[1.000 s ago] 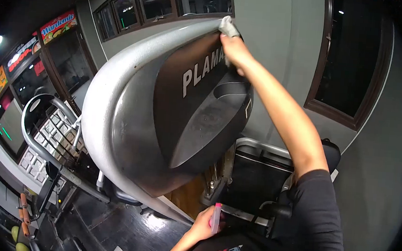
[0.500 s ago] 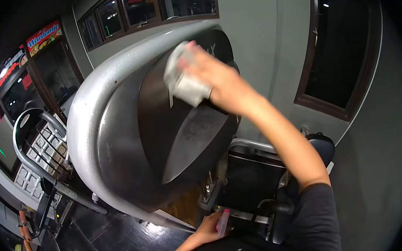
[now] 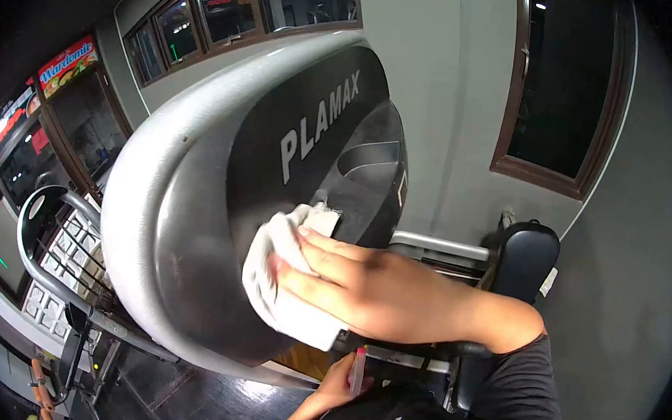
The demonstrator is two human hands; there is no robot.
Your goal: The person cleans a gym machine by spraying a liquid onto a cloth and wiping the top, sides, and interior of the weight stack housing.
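A large silver and black machine cover (image 3: 190, 254) marked PLAMAX fills the middle of the view. My right hand (image 3: 354, 282) presses a white cloth (image 3: 271, 284) against the lower part of its dark panel, below the lettering. The fingers lie over the cloth, which is bunched at its left side. Low in the view, near my body, my left hand (image 3: 338, 384) is wrapped round a small clear bottle (image 3: 356, 373) with a pink-red top.
A black padded seat (image 3: 527, 260) and metal bars are at the right. Another machine with a curved grey frame (image 3: 50, 282) stands at the left. Behind are a grey wall (image 3: 421, 82), brown-framed windows and shop signs (image 3: 70, 63).
My right hand has moved down the panel with the cloth, from over the lettering to below it, uncovering the word PLAMAX. My left hand still holds the bottle.
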